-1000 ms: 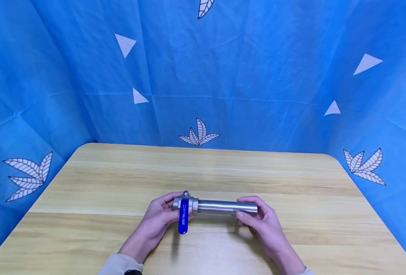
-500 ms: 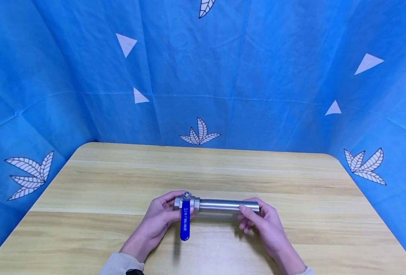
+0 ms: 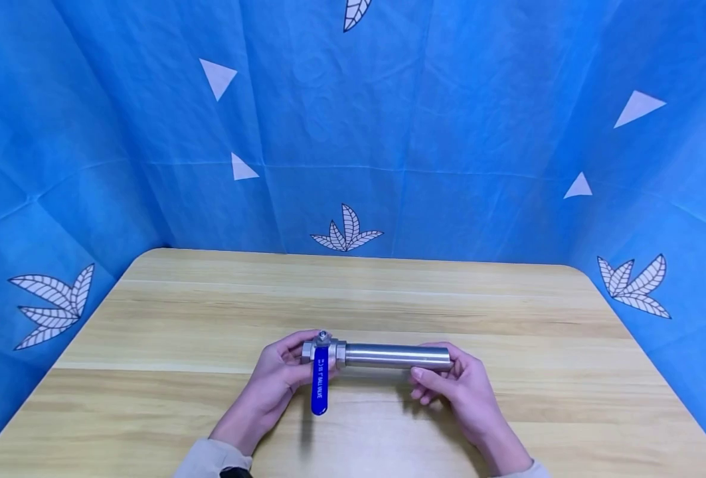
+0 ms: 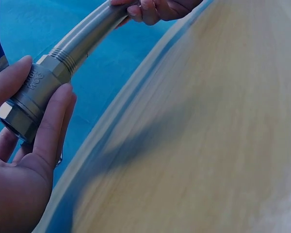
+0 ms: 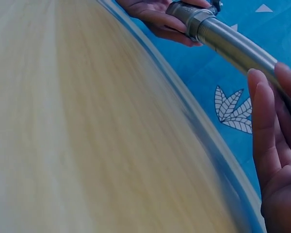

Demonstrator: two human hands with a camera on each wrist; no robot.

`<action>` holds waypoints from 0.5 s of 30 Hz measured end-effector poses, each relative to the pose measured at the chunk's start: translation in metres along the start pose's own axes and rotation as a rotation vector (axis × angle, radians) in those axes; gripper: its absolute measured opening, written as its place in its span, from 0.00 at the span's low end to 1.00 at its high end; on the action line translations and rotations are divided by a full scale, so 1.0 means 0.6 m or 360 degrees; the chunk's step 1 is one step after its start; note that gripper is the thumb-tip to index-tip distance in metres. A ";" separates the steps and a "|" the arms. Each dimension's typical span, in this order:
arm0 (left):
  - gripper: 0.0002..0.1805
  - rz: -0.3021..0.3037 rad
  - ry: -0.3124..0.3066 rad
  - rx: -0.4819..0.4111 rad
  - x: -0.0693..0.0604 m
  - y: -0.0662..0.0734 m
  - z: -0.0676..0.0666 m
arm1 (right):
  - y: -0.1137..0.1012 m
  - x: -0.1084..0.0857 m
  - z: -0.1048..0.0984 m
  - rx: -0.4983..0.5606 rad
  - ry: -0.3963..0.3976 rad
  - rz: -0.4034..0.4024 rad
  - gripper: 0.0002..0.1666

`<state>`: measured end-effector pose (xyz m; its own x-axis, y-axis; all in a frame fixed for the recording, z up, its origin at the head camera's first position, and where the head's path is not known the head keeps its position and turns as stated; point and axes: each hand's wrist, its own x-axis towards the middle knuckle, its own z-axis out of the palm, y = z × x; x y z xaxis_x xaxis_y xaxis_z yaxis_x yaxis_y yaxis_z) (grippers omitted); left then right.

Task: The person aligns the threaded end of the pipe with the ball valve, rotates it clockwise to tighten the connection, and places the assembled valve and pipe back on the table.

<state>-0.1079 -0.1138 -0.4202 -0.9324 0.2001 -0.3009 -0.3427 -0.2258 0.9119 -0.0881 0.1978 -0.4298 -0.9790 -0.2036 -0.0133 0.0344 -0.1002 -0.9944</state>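
A table point(image 3: 376, 302) with a pale yellow-brown wood grain running side to side. Its two far corners are rounded, and its near edge is out of view. Soft shadows point(image 3: 307, 428) lie near the middle, with a whitish sheen between them.

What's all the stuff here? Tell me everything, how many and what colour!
table: one, tan, below
cloth: one or more, blue, behind
triangles: four in head view, white, on cloth
leaf prints: four in head view, one cut off, white, on cloth
pipe: one, silver, above table
valve: one, silver, on pipe's left end
handle: one, blue, on valve
sleeves: two, pale, at bottom
black item: one, black, at left sleeve
left hand: one, bare, holding valve
right hand: one, bare, holding pipe
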 end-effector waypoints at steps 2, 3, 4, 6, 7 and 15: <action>0.39 0.0001 -0.0001 0.0004 0.000 0.000 0.000 | 0.000 0.001 0.000 -0.0008 0.0042 0.0003 0.13; 0.39 0.0002 -0.0001 0.0007 0.000 0.000 0.001 | -0.001 0.001 0.001 -0.0006 0.0064 0.0001 0.13; 0.39 0.0004 -0.0004 0.0007 0.000 0.000 0.001 | -0.001 0.002 0.002 0.0003 0.0080 -0.0002 0.13; 0.39 0.0008 -0.0003 0.0016 0.000 0.000 0.002 | -0.002 0.003 0.003 0.0041 0.0101 -0.0006 0.15; 0.38 0.0009 -0.0001 0.0022 0.000 0.000 0.002 | -0.002 0.003 0.004 0.0066 0.0107 -0.0010 0.18; 0.36 0.0038 0.0008 0.0079 -0.002 -0.001 0.002 | 0.000 0.004 0.012 0.0120 0.0176 -0.0055 0.28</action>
<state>-0.1067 -0.1130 -0.4199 -0.9409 0.1906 -0.2800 -0.3143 -0.1829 0.9315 -0.0892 0.1905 -0.4291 -0.9958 -0.0909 0.0053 0.0112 -0.1792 -0.9837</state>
